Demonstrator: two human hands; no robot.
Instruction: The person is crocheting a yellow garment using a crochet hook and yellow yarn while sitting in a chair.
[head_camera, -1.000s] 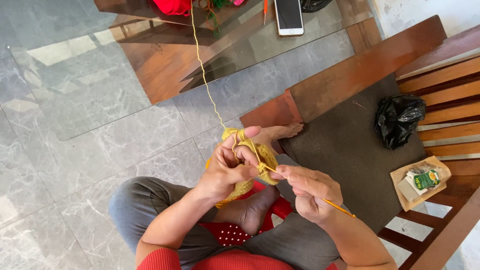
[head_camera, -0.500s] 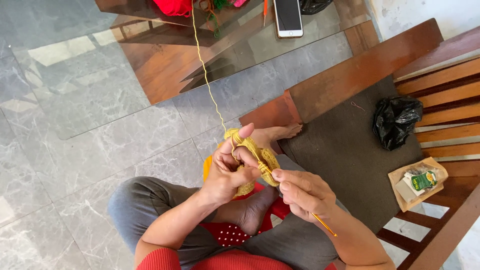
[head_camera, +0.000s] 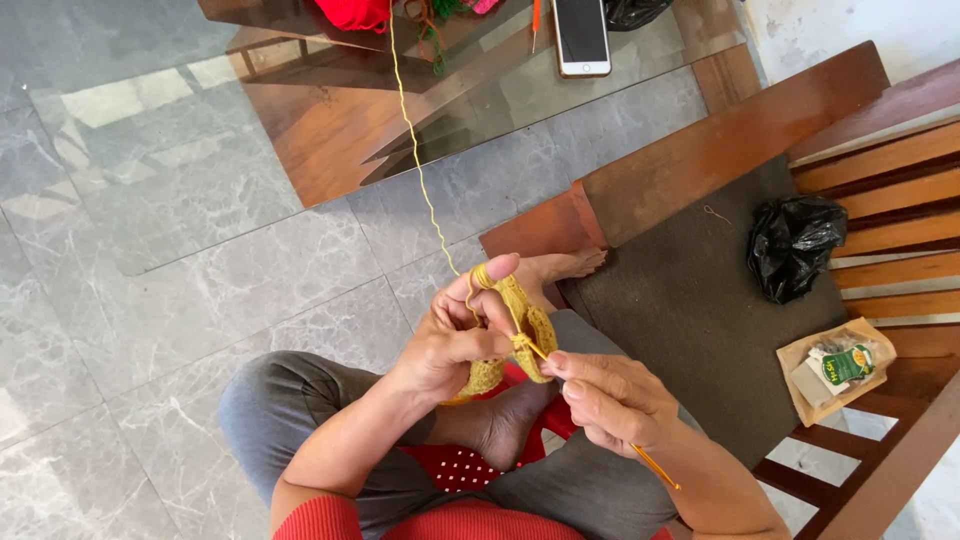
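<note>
**Soft yellow crochet work held between your two hands**

Your left hand (head_camera: 455, 345) is closed around the yellow crochet piece (head_camera: 525, 330), just above your lap. Its index finger is raised, and the yellow yarn strand (head_camera: 420, 170) is wound around this finger. Your right hand (head_camera: 610, 400) is closed on the crochet hook (head_camera: 650, 462), pinching it near the front; the orange end of the hook comes out behind the palm, and the tip meets the piece at its edge.

The piece looks light and soft, and I think it will bend and fold easily, so it is better to hold it close to the stitch, as your left thumb and fingers do now. The strand is thin and runs up tight to the glass table (head_camera: 330, 130); it can slip off the finger if the tension is lost. The hook seems stiff and smooth, so a firm pinch is needed.

Count: one crochet piece, one hook, one working strand. On the table I see one phone (head_camera: 581, 35) and one red yarn ball (head_camera: 352, 12). On the bench cushion (head_camera: 690, 300) lie one black plastic bag (head_camera: 795, 245) and one small brown packet (head_camera: 835, 368).
</note>
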